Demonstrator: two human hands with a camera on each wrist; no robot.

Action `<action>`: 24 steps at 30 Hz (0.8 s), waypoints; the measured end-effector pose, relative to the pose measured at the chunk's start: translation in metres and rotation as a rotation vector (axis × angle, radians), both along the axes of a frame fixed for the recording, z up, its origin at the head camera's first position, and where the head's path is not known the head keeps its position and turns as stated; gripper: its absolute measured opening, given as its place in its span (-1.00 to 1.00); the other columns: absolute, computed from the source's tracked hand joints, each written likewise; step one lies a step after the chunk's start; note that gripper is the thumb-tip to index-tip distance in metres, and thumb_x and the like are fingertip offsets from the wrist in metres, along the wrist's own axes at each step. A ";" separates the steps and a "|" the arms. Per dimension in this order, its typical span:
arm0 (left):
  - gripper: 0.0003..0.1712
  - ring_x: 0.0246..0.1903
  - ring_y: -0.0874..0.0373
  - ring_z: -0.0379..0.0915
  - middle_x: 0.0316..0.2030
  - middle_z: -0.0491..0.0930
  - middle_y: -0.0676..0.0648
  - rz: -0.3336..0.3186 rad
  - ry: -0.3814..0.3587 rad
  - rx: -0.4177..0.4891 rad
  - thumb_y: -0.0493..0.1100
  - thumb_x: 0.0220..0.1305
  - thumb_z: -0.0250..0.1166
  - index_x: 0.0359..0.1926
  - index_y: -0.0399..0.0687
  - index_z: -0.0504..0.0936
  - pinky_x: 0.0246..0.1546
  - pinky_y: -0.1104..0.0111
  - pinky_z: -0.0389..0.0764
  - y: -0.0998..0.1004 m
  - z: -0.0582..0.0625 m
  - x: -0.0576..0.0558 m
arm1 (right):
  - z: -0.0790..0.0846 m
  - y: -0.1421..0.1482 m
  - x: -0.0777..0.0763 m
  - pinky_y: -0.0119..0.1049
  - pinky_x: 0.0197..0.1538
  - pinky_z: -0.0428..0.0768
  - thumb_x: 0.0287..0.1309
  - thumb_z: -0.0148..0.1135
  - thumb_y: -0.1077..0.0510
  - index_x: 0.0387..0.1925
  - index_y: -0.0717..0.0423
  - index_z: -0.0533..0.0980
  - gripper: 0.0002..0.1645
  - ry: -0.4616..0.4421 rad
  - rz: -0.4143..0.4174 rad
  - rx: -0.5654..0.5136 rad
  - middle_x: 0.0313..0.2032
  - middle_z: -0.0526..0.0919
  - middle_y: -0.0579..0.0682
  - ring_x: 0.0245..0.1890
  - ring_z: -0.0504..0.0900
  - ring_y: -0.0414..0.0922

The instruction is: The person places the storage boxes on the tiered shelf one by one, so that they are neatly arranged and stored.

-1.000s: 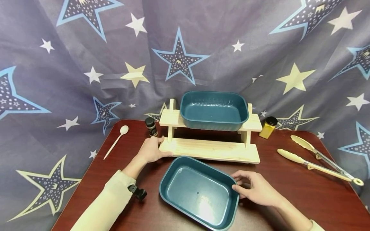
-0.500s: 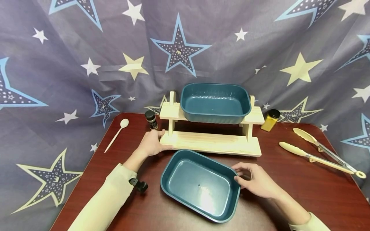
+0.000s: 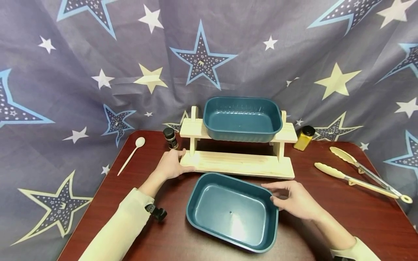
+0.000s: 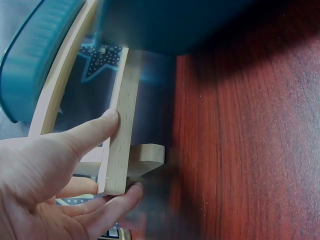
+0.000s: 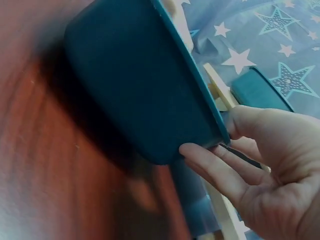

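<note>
1. Left hand (image 3: 169, 165) is gripping the left end of the lower shelf of the wooden rack (image 3: 240, 163); through the left wrist camera I'm seeing the thumb lying along the board and the fingers curling round its end.
2. Right hand (image 3: 295, 199) is pinching the right end of the front tub (image 3: 228, 214) at its rim.
3. That front tub, dark teal, is lying askew between the hands, just before the rack, and I'm looking down onto its shiny inner base with one small dark dot; I can't tell whether its underside is touching the desk (image 3: 163, 241).
4. On the top shelf, a matching upper tub (image 3: 241, 123) is sitting upright, showing me its teal interior.
5. Beside the rack's left end, a black-capped bottle (image 3: 171, 138) is standing behind the left hand, its contents too dark for me to tell; near the right end, a black-lidded jar (image 3: 303, 139) is showing yellow contents.
6. Farther out, a spoon (image 3: 130, 156) is lying on the left and tongs (image 3: 372, 187) are lying spread on the right.
7. From the left wrist, I'm finding the front tub blocking part of the rack; star-printed cloth (image 3: 130, 43) is hanging behind everything.
</note>
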State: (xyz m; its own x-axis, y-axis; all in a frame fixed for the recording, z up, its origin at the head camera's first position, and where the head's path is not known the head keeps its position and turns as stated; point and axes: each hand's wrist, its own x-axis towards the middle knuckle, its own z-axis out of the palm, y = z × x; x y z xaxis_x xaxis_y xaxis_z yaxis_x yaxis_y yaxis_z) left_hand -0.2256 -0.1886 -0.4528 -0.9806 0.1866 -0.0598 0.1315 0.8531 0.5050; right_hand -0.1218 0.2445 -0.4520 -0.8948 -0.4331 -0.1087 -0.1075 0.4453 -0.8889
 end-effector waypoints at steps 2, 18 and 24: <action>0.09 0.38 -0.35 0.48 0.42 0.50 -0.35 -0.002 0.004 0.001 0.22 0.13 0.62 0.48 -0.34 0.45 0.33 -0.09 0.56 0.000 0.000 0.000 | 0.004 0.005 -0.003 -0.24 -0.29 0.81 0.29 0.37 0.32 0.27 0.19 0.66 -0.49 -0.006 -0.007 -0.014 0.07 0.80 0.24 -0.13 0.82 -0.26; 0.11 0.32 -0.37 0.53 0.38 0.56 -0.33 0.003 0.041 -0.014 0.26 0.06 0.65 0.45 -0.34 0.50 0.30 -0.08 0.59 0.000 -0.001 0.000 | 0.033 0.022 -0.023 -0.20 -0.33 0.81 0.29 0.33 0.37 0.26 0.22 0.66 -0.50 0.097 -0.188 0.022 0.19 0.70 0.35 -0.35 0.79 -0.28; 0.16 0.32 -0.37 0.54 0.37 0.56 -0.32 0.002 0.051 -0.009 0.33 0.02 0.64 0.44 -0.34 0.51 0.28 -0.08 0.60 -0.001 -0.003 0.000 | 0.036 0.020 -0.030 -0.21 -0.30 0.81 0.34 0.31 0.36 0.30 0.29 0.62 -0.49 0.082 -0.221 0.012 0.23 0.66 0.41 -0.40 0.84 -0.16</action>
